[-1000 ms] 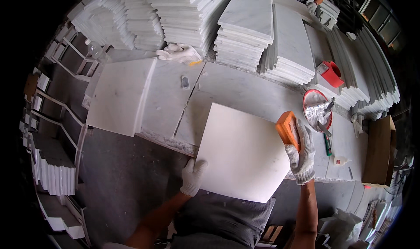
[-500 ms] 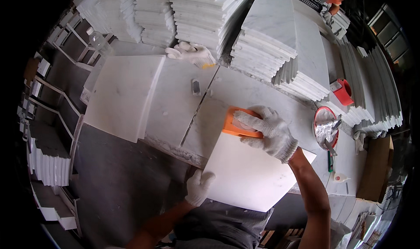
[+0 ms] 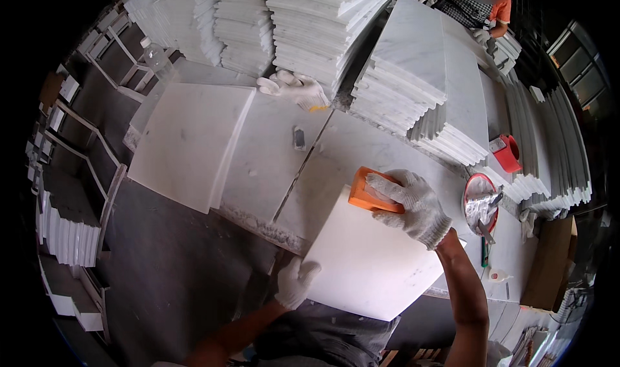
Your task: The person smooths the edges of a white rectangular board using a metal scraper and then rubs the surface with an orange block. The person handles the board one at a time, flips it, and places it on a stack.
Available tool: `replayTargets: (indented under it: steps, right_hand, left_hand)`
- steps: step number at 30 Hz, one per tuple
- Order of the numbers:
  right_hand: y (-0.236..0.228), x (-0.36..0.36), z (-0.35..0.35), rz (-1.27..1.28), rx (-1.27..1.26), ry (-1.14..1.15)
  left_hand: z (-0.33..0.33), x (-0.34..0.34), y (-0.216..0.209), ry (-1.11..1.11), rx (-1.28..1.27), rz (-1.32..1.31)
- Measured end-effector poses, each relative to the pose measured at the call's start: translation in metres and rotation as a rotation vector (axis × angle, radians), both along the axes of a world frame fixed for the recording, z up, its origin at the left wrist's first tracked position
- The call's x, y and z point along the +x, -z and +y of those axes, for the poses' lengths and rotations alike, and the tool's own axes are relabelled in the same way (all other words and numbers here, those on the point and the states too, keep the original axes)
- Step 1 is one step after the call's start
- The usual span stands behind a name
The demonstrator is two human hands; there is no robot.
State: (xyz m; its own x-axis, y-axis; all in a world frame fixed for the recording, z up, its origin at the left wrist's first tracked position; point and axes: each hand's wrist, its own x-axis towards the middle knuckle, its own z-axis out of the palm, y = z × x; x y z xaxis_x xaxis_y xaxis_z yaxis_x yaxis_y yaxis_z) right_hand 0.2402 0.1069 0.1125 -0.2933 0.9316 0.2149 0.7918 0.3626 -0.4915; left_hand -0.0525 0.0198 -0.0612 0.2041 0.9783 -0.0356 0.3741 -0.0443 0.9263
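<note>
My right hand (image 3: 413, 205), in a white knit glove, is closed round an orange sanding block (image 3: 361, 187). The block rests on the far edge of a white marble tile (image 3: 365, 264), whose near corner overhangs the bench toward my body. At the tile's left edge my gloved left hand (image 3: 297, 282) grips it, thumb on top and fingers hidden underneath. A small dark-and-white piece (image 3: 299, 138) lies farther off on the bench (image 3: 258, 154).
Tall tile stacks (image 3: 316, 38) line the back, with another stack (image 3: 407, 70) to the right. Two or so tiles (image 3: 187, 141) overhang the bench at left. Loose gloves (image 3: 294, 89), a red-rimmed bowl of white paste (image 3: 480, 196) and a red tape roll (image 3: 507, 152) lie around. A co-worker (image 3: 475, 5) stands far right.
The orange block and my right hand have shifted slightly right and nearer along the tile's far edge. My left hand keeps its grip. The whole view has tilted a little, showing more of the co-worker.
</note>
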Motion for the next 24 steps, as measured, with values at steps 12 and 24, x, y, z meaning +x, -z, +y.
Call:
replayTargets:
  steps: [12,24]
  right_hand:
    - [-0.011,0.014,-0.022,-0.158,0.050,0.048]
    - [-0.016,0.083,-0.073,-0.181,-0.170,0.205]
  left_hand:
    - [0.000,-0.002,-0.001,-0.003,0.083,0.046]
    - [-0.006,-0.003,0.017,-0.039,0.037,0.020]
